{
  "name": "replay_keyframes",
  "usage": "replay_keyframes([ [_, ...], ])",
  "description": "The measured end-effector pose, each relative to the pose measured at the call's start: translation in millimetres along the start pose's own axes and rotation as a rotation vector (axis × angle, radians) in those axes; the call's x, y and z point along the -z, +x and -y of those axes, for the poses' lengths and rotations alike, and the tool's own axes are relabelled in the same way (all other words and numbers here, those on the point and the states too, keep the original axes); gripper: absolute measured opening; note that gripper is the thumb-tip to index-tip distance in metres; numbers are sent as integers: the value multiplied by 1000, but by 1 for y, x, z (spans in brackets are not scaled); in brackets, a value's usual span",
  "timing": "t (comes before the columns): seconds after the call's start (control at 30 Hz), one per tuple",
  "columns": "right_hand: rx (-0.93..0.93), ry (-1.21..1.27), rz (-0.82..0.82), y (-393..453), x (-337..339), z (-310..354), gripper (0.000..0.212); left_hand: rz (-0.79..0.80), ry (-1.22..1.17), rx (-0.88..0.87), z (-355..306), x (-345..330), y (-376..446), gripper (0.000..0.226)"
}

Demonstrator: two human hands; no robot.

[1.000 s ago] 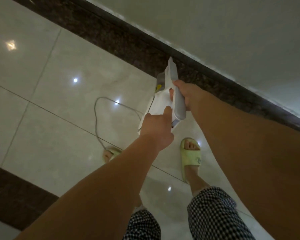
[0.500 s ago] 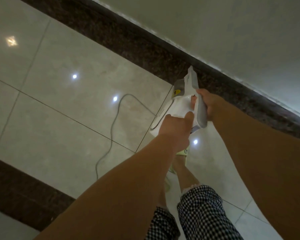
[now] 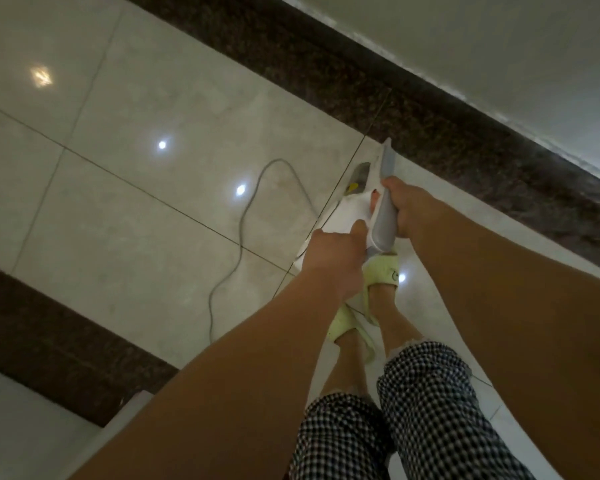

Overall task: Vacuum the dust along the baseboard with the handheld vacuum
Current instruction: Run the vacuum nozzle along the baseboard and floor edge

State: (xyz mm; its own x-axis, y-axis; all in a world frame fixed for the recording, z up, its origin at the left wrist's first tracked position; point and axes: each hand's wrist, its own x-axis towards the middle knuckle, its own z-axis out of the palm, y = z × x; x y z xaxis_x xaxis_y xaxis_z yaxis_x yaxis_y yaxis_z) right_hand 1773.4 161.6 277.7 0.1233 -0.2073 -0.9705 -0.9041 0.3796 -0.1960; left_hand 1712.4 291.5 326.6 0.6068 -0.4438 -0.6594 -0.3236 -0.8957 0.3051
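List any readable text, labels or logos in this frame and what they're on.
No text can be read.
Yellow label on the handheld vacuum, marked at: too blurred to read.
Round emblem on the green slipper, at: a mark only, no legible characters.

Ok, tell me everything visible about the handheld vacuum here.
The handheld vacuum looks like white plastic, with a grey handle on top and a yellow mark near the front. It points nose-first towards the dark baseboard. The right hand grips the handle; the left hand holds the rear body. A grey cord trails across the floor.
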Motion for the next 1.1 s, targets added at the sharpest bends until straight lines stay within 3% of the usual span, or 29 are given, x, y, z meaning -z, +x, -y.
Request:
replay_keyframes([
  [0.17, 4, -43, 31, -9, -17, -28, 38, -16, -17, 75, 10, -30, -25, 46],
  [0.37, 52, -165, -5, 4, 2, -22, 36, -59, -52, 66, -4, -46, -8, 45],
  [0.47, 91, -202, -26, 24, 23, -9, 47, -83, -103, 101, -24, -53, 15, 43],
  [0.6, 103, -171, -3, 34, 53, 10, 35, -118, -42, 52, -49, -51, 42, 45],
  [0.73, 101, -183, -16, 45, 97, 29, 61, -111, 36, 48, -82, -49, 72, 54],
  [0.87, 93, -152, -25, 55, 157, 37, 68, -94, 78, -15, -133, -51, 94, 62],
  [0.97, 77, -143, -34, 64, 208, 40, 65, -88, 100, -73, -183, -57, 102, 66],
  [1.1, 64, -87, 13, 68, 270, 37, 33, -86, 128, -90, -246, -69, 105, 67],
])
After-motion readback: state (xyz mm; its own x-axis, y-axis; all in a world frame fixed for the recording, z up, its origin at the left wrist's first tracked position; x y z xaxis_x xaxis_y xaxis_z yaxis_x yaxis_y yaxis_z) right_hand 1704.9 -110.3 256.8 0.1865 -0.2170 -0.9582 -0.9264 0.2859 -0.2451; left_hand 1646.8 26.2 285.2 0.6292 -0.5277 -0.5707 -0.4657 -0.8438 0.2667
